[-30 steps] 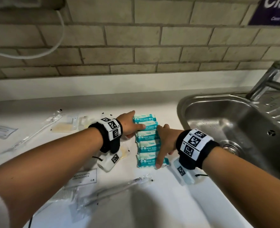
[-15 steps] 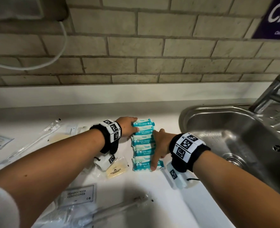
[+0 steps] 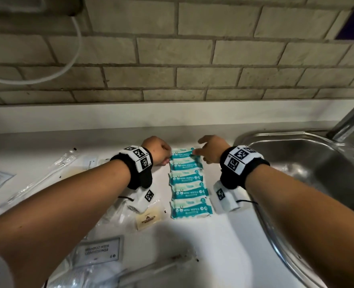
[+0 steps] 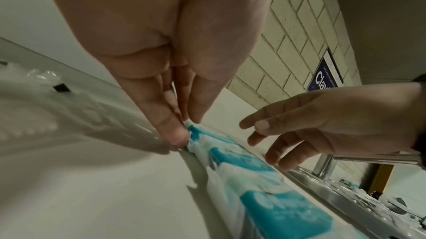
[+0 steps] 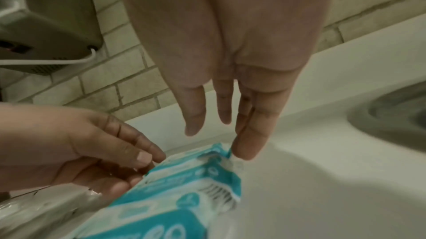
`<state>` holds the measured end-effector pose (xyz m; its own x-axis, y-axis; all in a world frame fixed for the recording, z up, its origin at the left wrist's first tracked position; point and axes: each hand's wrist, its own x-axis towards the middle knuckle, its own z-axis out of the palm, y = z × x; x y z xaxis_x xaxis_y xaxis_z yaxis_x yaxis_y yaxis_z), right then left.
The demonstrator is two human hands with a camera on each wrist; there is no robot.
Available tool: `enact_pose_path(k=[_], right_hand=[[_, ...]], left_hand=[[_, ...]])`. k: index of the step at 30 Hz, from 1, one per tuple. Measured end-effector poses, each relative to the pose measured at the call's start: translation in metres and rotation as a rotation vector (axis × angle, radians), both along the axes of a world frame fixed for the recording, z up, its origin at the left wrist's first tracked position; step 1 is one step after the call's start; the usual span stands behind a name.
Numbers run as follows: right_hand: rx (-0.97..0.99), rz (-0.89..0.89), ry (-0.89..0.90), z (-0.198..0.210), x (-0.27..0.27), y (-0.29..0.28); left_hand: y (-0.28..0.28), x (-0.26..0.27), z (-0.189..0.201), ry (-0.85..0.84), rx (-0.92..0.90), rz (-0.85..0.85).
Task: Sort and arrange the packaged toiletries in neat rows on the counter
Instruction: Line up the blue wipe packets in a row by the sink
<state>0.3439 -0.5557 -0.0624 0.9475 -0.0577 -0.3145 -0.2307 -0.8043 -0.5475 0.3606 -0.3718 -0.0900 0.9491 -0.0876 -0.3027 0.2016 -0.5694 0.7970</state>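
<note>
In the head view, five teal mini wipes packs [image 3: 187, 178] are seen laid in a single column on the white counter [image 3: 224, 246], running from near to far, just left of the steel sink [image 3: 309, 163]. The farthest pack [image 3: 182, 153] is flanked by both hands: the left hand [image 3: 156, 151] is placed at its left end, the right hand [image 3: 212, 148] at its right end. A soap bar packet [image 3: 149, 218] and a shampoo sachet [image 3: 100, 249] are seen on the near left.

In the left wrist view, the crimped end of the farthest pack [image 4: 193, 133] is pinched between the thumb and fingertips [image 4: 177, 133] of the left hand [image 4: 166, 51]; the right hand [image 4: 322, 120] is held beside it with fingers loosely spread.

In the right wrist view, the pack's right end [image 5: 227, 153] is touched by straight fingertips [image 5: 246, 150] of the right hand [image 5: 230, 51], not gripped. The left hand [image 5: 80, 142] is seen closed on the opposite end.
</note>
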Motion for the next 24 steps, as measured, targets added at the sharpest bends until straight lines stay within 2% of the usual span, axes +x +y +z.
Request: enact_pose_path(k=[9, 19, 24], right_hand=[[-0.071, 0.045, -0.043, -0.020, 0.008, 0.006], [-0.096, 0.078, -0.113, -0.018, -0.008, 0.002], [-0.105, 0.090, -0.080, -0.018, -0.040, -0.006]], left_hand=[[-0.002, 0.001, -0.001, 0.014, -0.012, 0.038], [0.005, -0.020, 0.013, -0.045, 0.069, 0.018], [0.014, -0.055, 0.016, 0.102, 0.049, -0.041]])
